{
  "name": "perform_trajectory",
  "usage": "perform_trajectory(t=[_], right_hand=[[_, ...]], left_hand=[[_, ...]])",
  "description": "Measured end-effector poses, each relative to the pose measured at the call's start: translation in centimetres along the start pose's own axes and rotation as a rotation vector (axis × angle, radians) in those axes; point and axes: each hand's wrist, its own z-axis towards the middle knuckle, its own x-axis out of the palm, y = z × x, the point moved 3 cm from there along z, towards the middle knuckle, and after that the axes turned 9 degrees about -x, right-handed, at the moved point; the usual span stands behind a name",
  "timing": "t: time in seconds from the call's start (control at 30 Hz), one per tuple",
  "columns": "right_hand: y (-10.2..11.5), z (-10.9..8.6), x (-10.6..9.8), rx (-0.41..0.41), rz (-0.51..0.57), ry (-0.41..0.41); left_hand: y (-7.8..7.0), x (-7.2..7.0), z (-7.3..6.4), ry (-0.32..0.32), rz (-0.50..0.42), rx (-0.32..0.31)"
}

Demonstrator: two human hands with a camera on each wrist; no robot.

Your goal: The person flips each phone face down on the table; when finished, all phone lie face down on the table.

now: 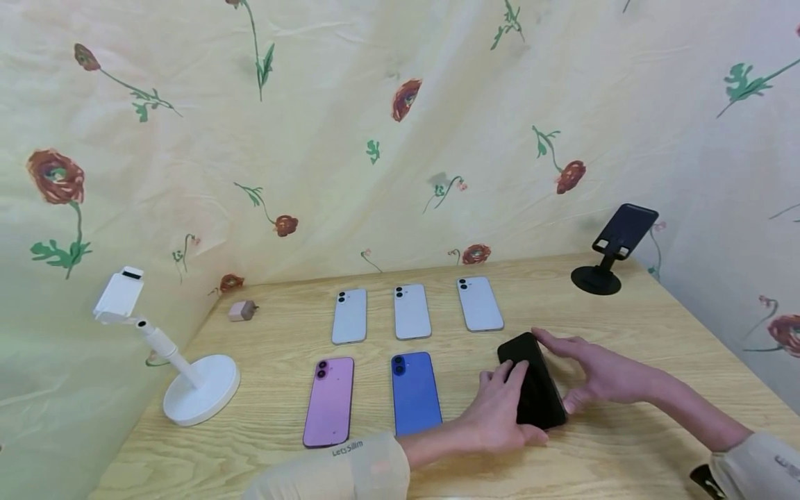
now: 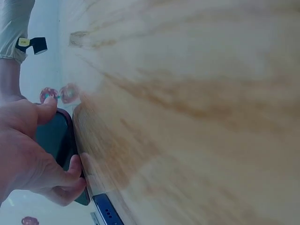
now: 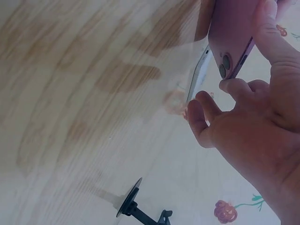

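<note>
A smartphone [image 1: 539, 392] with its black screen facing up is between both hands, at the right end of the front row. My left hand [image 1: 490, 420] grips it from the left, fingers over its edge and screen, thumb near the bottom end. From the right, my right hand [image 1: 609, 378] holds its far corner with a fingertip and its near edge with the thumb. In the right wrist view the phone's back [image 3: 229, 28] is pinkish-purple with two lenses, raised at an angle off the table. Left of it lie a blue phone [image 1: 415, 389] and a pink phone [image 1: 329, 403], backs up.
Three white phones [image 1: 412, 312] lie in a back row. A black phone stand [image 1: 625, 232] is at the back right, a white phone stand [image 1: 200, 389] at the left. A small pinkish charger plug [image 1: 240, 310] sits at the back left. Floral cloth [image 1: 350, 139] hangs behind the wooden table.
</note>
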Motion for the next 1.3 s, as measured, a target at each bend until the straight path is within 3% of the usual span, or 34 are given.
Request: perform_trajectory(t=[0.27,0.57,0.77,1.0,1.3], right_hand=[[0.7,1.0,-0.1,-0.048,0.085,0.006],[1.5,1.7,-0.1,-0.050,0.103,0.025],[1.8,2.1,0.0,-0.049,0.132,0.031],[2.0,2.7,0.2,-0.051,0.135,0.051],[2.6,3.4,0.5,-0.021,0.183,0.080]], left_hand=[[0.4,-0.2,0.0,-0.028,-0.045,0.015],[0.9,-0.8,0.1,-0.011,-0.050,0.138],[1.2,-1.2,0.1,-0.027,-0.047,0.187],[1.4,-1.5,0.3,-0.010,-0.084,0.199],[1.7,-1.5,0.1,0.014,-0.135,0.161]])
